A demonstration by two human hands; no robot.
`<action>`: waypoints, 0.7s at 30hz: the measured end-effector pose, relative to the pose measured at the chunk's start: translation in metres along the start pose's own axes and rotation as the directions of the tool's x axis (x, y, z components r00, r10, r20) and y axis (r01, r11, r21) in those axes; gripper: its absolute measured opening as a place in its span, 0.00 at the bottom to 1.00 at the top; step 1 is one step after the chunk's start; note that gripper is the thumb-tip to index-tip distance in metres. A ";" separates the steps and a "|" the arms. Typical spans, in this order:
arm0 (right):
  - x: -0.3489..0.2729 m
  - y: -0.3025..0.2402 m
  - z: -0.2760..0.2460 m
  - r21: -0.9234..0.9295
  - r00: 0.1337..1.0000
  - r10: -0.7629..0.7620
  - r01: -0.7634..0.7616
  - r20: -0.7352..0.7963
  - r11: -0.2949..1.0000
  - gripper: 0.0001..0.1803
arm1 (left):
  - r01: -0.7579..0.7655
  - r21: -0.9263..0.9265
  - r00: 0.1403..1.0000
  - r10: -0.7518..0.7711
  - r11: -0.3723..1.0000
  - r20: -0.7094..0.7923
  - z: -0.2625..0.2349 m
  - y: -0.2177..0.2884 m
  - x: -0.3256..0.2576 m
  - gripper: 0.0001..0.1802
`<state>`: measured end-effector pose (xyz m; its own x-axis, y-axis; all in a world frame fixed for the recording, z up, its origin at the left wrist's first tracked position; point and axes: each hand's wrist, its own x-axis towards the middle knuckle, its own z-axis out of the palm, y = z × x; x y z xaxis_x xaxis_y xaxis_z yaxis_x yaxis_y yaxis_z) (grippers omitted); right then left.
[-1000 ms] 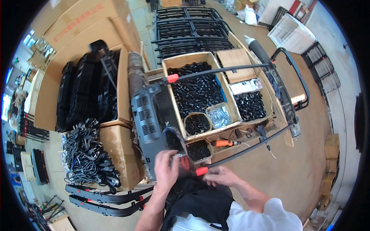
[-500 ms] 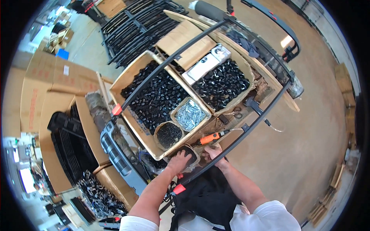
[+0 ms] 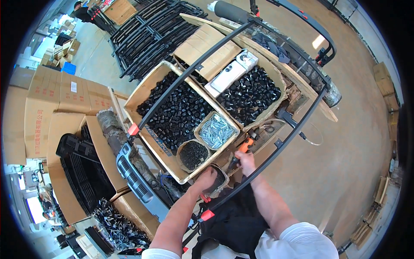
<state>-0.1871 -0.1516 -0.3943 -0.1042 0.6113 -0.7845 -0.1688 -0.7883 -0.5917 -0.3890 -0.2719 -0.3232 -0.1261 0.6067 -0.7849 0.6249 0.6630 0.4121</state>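
My right hand (image 3: pixel 246 163) is closed around an orange and black power screwdriver (image 3: pixel 246 145), its dark front end pointing down toward my left. My left hand (image 3: pixel 208 178) reaches into a small open container (image 3: pixel 225 183) with dark contents. Its fingers are bent together, and what they pinch is too small to make out. Just beyond my left hand stands a round tub of small black screws (image 3: pixel 192 156). Beside that tub is a square carton of silver metal pins or screws (image 3: pixel 215 131). A black tubular frame (image 3: pixel 276 149) crosses over the bench in front of me.
Large boxes of black plastic caps (image 3: pixel 172 108) (image 3: pixel 250 93) fill the bench. A white box (image 3: pixel 233 72) rests across the right one. Left are a grey slotted panel (image 3: pixel 137 181) and cartons of black parts (image 3: pixel 82 168). Stacked black frames (image 3: pixel 151 34) stand behind.
My right hand has taken hold of the orange screwdriver and drawn it around. My left hand, earlier spread over the small container, now has its fingers bent into it.
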 end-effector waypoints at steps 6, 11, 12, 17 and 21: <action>-0.025 -0.067 -0.065 0.108 0.902 0.300 -0.347 0.311 0.932 0.26 | -0.066 -0.121 0.991 0.079 0.990 0.109 -0.011 0.016 -0.003 0.26; -0.087 -0.047 -0.086 0.236 0.928 0.122 -0.214 0.351 0.948 0.26 | 0.046 -0.432 0.985 0.031 0.901 0.169 -0.005 0.009 -0.006 0.20; -0.101 -0.043 -0.085 0.236 0.928 0.114 -0.207 0.355 0.950 0.26 | 0.037 -0.433 0.986 0.037 0.901 0.161 -0.005 0.006 -0.007 0.20; -0.130 -0.004 -0.111 0.297 0.972 0.037 -0.107 0.234 0.949 0.27 | 0.173 -0.789 0.962 0.069 0.589 0.263 -0.002 0.007 -0.013 0.21; -0.182 -0.037 -0.095 0.124 0.980 -0.118 0.099 0.162 0.987 0.30 | 0.117 -0.827 0.962 0.143 0.550 0.231 -0.012 0.002 -0.033 0.20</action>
<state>-0.0687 -0.2399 -0.2472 -0.2406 0.7034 -0.6689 -0.2982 -0.7093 -0.6387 -0.3929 -0.2857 -0.2906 0.1460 0.5776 -0.8032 -0.3086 0.7980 0.5177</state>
